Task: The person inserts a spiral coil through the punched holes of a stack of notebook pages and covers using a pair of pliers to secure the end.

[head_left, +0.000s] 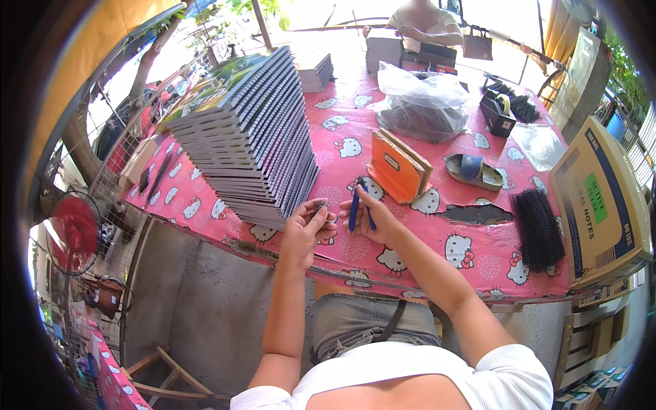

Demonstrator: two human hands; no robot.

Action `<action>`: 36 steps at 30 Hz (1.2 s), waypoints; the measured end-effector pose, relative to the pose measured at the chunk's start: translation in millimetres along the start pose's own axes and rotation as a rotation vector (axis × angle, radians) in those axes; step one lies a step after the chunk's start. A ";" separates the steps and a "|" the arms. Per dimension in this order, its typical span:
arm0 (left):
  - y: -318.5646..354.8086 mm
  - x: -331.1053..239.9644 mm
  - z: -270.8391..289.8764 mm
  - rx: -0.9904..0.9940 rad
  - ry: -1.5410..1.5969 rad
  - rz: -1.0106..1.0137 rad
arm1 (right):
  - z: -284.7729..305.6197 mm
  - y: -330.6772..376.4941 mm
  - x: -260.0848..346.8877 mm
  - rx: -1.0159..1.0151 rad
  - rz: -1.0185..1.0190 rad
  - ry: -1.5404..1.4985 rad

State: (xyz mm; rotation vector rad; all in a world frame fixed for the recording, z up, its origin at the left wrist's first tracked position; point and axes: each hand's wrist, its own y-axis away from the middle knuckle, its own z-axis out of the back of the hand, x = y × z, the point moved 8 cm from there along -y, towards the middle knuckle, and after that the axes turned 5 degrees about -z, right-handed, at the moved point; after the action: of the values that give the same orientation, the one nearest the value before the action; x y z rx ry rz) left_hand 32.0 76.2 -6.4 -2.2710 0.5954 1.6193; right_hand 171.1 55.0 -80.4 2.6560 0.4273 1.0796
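In my right hand [380, 220] is a pair of blue-handled pliers [354, 210], jaws pointing away from me and handles slightly apart. My left hand [305, 231] is just beside it, thumb and fingers pinched together. Something small and dark may be at those fingertips, too small to name. A tall stack of spiral-bound notebooks [277, 150] rises right behind my left hand, coils facing right. Beyond my right hand, an orange board-like piece with wooden edges [398, 171] stands upright on the pink patterned tablecloth [355, 249].
To the right lie a blue-strapped slipper [473, 169], a bundle of black spiral coils [538, 229] and a large cardboard box [601, 205]. A clear plastic bag [424, 109] and black tape dispenser [497, 113] sit farther back. Another person [430, 27] is across the table, near more notebooks [384, 53].
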 end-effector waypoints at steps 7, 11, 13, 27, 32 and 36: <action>-49.2 5.6 -62.3 0.116 0.285 0.091 | 17.5 -17.9 -5.2 0.086 -0.087 -0.081; -99.1 6.9 -93.0 0.118 0.322 0.077 | 13.4 -20.1 -6.5 0.114 -0.153 -0.092; -127.6 13.5 -105.6 0.112 0.321 0.095 | 10.3 -21.6 -9.8 0.111 -0.190 -0.091; -309.2 -56.6 -264.4 0.130 0.381 0.085 | 9.5 -19.5 -9.5 0.136 -0.244 -0.104; -306.4 -70.9 -258.7 0.122 0.010 0.130 | 3.0 -21.6 -11.6 0.192 -0.217 -0.082; -251.8 -43.0 -233.7 0.279 -0.159 0.074 | 6.2 -19.5 -8.9 0.133 -0.232 -0.081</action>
State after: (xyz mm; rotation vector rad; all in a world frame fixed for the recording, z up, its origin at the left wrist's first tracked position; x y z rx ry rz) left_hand 335.6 195.7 109.5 -1.9228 0.8162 1.6174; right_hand 166.0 69.1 -96.8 2.6668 0.7936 0.8998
